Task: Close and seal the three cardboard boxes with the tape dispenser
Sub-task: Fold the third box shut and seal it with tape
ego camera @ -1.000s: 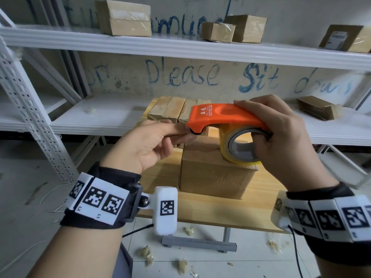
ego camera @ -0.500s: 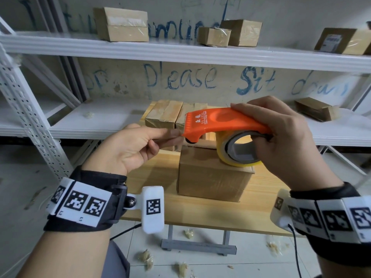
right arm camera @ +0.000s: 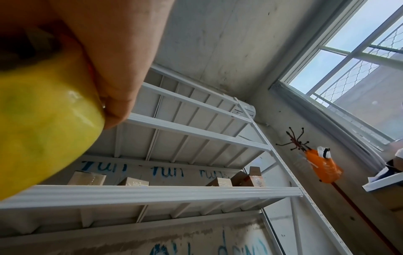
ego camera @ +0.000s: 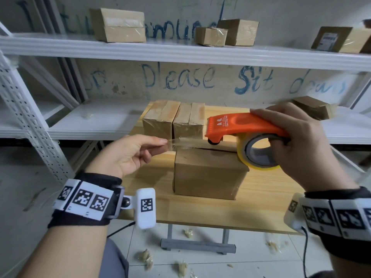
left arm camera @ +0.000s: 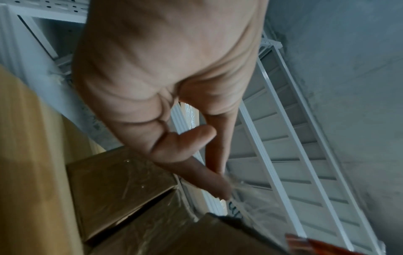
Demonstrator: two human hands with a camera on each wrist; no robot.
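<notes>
My right hand (ego camera: 297, 145) grips the orange tape dispenser (ego camera: 241, 125) with its yellowish tape roll (ego camera: 259, 155) (right arm camera: 43, 124), held just above the near cardboard box (ego camera: 208, 173). That box's top flaps are folded down with a dark seam showing. My left hand (ego camera: 132, 153) pinches the free end of the clear tape strip (ego camera: 180, 141) (left arm camera: 246, 196) between thumb and forefinger, left of the dispenser's nose. Two more boxes (ego camera: 160, 121) (ego camera: 189, 121), wrapped in tape, stand side by side at the back of the wooden table (ego camera: 200, 209).
White metal shelving (ego camera: 180, 53) runs behind the table, carrying several taped boxes (ego camera: 120, 25) on its upper level and one (ego camera: 313, 107) on the lower right. Crumpled tape scraps (ego camera: 146, 257) litter the tiled floor under the table.
The tape strip has been drawn out: my left hand moved left and down with the tape end, the dispenser moved right. The camera tilted down, so the two rear boxes show fully.
</notes>
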